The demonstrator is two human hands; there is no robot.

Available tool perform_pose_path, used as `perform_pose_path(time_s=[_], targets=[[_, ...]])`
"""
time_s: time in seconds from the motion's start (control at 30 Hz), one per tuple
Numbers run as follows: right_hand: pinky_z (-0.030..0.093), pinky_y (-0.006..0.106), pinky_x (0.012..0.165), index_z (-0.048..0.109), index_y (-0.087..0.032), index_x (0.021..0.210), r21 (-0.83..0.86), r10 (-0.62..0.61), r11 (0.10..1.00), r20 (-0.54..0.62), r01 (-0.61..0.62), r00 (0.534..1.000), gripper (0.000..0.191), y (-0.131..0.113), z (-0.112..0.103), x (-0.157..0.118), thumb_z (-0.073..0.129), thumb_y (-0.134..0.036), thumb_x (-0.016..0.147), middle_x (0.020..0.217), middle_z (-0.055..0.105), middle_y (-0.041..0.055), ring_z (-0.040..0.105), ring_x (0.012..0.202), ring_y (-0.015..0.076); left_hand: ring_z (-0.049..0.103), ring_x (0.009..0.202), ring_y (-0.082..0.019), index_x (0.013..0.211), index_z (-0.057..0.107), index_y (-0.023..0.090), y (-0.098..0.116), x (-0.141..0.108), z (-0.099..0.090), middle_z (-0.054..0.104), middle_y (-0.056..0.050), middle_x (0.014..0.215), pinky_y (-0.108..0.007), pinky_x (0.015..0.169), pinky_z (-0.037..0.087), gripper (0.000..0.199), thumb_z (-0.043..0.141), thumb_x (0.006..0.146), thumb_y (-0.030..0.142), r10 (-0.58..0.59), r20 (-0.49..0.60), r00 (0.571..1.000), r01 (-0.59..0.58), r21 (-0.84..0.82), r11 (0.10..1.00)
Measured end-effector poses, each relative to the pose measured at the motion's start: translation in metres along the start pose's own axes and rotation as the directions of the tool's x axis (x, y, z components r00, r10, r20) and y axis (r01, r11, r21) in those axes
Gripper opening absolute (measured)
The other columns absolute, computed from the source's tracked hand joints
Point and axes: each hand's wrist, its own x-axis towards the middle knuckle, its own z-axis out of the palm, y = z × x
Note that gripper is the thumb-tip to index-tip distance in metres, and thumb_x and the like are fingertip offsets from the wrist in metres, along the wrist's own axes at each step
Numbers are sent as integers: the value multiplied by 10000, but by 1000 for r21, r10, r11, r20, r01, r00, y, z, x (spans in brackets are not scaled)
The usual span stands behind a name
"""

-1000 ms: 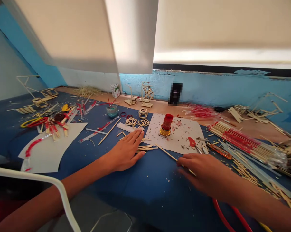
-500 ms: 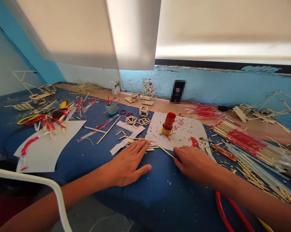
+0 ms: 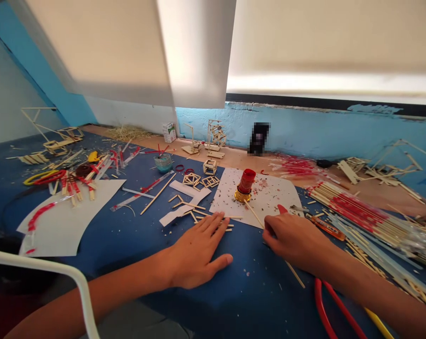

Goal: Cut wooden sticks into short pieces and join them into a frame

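Note:
My left hand (image 3: 202, 252) lies flat on the blue table with its fingers spread, the fingertips over several short wooden sticks (image 3: 228, 225). To its right, my right hand (image 3: 287, 238) is closed around a long thin wooden stick (image 3: 255, 214). One end of that stick points at the gold base of a red candle holder (image 3: 246, 183), and the other sticks out below my palm. The candle holder stands on a white paper (image 3: 222, 190) strewn with dark and red crumbs. Small stick frames (image 3: 210, 166) sit beyond my left hand.
Red-wrapped stick bundles (image 3: 354, 207), an orange cutter (image 3: 328, 227) and red-handled pliers (image 3: 321, 301) lie on the right. Further left are a glass bowl (image 3: 163, 163), a curved white sheet (image 3: 68, 230) and yellow-and-red pliers (image 3: 43, 176). A pale curved bar (image 3: 82, 282) crosses the lower left.
The long stick now reaches toward the candle holder and also shows below my right hand. My left hand sits slightly lower and to the right, leaving more of the short sticks visible.

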Motion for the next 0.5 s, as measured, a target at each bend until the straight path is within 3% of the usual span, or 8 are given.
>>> perform_pose_path(time_s=[0.07,0.17,0.3,0.37,0.5], targets=[[249,318,577,681,-201,819,9,-9,1000,-15,9,1000,254,2,2,-1,478,-268,955,802,739,86,681,729,243,39,1581,-285,1648,85,173,7,-2,0,13,-129,1700,-478,1291,184,795,356,1035,600,55,-11,998,-55,-1,998],[270,312,586,662,-205,801,53,-5,999,-19,6,1000,243,7,6,-4,484,-272,953,788,720,76,655,711,231,84,1582,-288,1647,110,180,1,0,-3,69,-128,1706,-475,1287,205,772,377,1039,573,60,-139,988,-50,70,996],[338,293,614,636,-202,818,202,1,979,-1,-1,1000,183,13,9,-8,509,-245,942,795,691,52,626,728,201,397,1485,-300,1539,425,138,-35,4,-17,412,-152,1605,-476,1224,344,533,335,1078,389,-57,-304,951,122,201,972],[366,278,626,649,-207,955,280,-45,959,-9,45,999,125,15,10,-9,526,-210,932,801,685,28,623,732,185,518,1388,-290,1457,534,145,-53,4,-26,527,-144,1522,-447,1156,429,456,354,1067,298,-69,-313,947,141,216,966],[389,276,657,626,-292,1307,256,-235,934,-86,250,968,416,8,11,-6,512,-137,938,822,700,10,653,738,176,659,1165,-244,1250,706,203,-70,6,-42,707,-86,1264,-336,985,516,353,448,1010,182,-23,-239,971,84,250,964]])
